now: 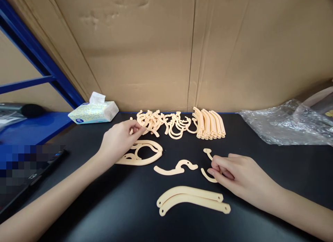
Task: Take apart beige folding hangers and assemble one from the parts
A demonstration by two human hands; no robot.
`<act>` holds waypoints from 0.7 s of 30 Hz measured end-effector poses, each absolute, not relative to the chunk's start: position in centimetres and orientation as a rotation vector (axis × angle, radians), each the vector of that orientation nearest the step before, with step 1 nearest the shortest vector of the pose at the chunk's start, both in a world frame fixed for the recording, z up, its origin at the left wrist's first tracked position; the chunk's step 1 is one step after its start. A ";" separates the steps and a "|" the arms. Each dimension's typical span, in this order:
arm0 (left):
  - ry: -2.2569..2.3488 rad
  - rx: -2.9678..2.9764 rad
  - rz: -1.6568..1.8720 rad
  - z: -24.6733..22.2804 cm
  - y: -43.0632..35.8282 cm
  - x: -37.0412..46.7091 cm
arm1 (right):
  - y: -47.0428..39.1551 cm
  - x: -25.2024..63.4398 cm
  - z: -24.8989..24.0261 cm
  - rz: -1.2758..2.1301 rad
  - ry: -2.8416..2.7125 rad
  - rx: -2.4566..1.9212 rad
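My left hand (121, 138) is closed in a pinch at the near edge of a heap of small cream plastic pieces (153, 121). A short curved plastic piece (153, 132) sticks out from its fingertips. Below that hand lie joined folding-hanger parts (147, 161), partly covered by it. My right hand (238, 174) has its fingers closed on a cream plastic hook (207, 176), whose middle is hidden. Left of this hook, a wavy plastic piece with a curled end (174, 169) rests flat. Nearer to me, two long curved hanger arms (192, 197) lie side by side.
Behind, loose cream hooks (177, 127) adjoin a neat stack of hanger arms (209, 124). A tissue pack (93, 111) stands at back left, a dark device (33, 179) at the left edge. Clear plastic wrap (283, 122) lies at right. Cardboard (145, 54) walls the back.
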State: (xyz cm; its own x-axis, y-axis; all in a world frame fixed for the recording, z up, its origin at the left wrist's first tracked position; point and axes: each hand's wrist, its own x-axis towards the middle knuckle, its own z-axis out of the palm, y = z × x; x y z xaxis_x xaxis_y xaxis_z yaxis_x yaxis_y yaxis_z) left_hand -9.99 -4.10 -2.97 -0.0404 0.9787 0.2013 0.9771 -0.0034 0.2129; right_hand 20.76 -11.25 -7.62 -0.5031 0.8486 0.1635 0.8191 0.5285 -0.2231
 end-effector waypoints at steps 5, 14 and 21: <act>2.306 2.062 0.507 -1.5 -4.5 -11.1 | -11.2 20.7 -7.6 0.179 -2.529 -1.401; 2.533 2.681 0.518 -1.3 -4.4 -12.2 | -11.2 20.7 -7.4 0.184 -2.523 -1.393; 2.183 3.342 -0.283 -0.4 -4.4 -13.8 | -11.3 20.9 -7.4 0.180 -2.532 -1.381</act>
State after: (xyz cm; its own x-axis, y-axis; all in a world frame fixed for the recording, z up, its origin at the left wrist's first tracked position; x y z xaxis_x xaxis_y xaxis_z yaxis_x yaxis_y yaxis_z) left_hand -13.77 -4.36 -0.36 0.5001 0.8062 0.3160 0.6989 -0.1604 -0.6970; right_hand 20.91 -11.33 -7.39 -0.5189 0.8397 0.1600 0.8087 0.5429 -0.2264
